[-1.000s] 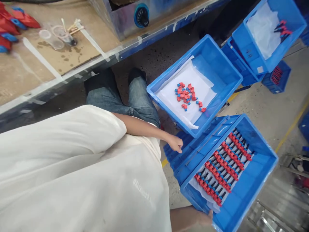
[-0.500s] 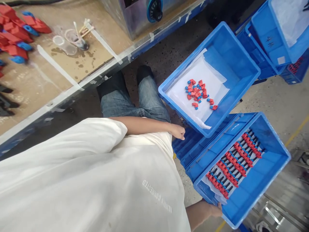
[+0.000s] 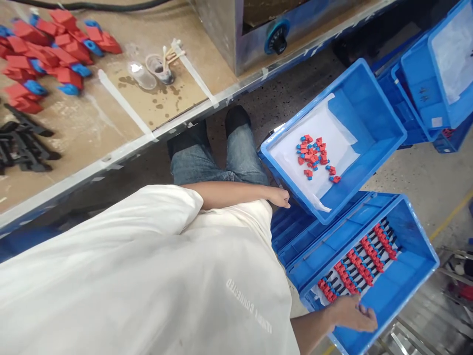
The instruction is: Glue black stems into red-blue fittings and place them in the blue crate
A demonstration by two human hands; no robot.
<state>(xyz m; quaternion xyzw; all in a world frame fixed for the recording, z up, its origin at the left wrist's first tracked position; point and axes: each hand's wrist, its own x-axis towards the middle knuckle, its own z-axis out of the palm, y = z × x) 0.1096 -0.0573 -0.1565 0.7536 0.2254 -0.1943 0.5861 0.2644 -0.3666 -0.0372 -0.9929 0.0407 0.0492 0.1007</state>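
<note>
My left hand [image 3: 280, 196] lies across my lap beside the near side of a blue crate [image 3: 373, 138]. Its fingers are curled into a fist, and what they hold, if anything, is hidden. My right hand [image 3: 353, 314] hovers above a second blue crate [image 3: 399, 291], past its near corner, with loosely bent fingers and nothing visible in them. In that crate stand rows of red parts [image 3: 347, 278] with blue pieces and black stems, on white paper; my hand covers part of the front row. Loose red-and-blue parts [image 3: 312, 155] lie on white paper [image 3: 288, 153] in the first crate.
A workbench [image 3: 111, 113] carries larger red-and-blue parts [image 3: 48, 54], black parts [image 3: 25, 143], small cups [image 3: 158, 69] with cotton swabs and a metal box with a dial [image 3: 277, 39]. More blue crates [image 3: 424, 84] stand at upper right.
My right hand has come off the crate's rim and moved up and right over its inside. My left hand has stayed at my lap. The camera view has shifted, showing more bench.
</note>
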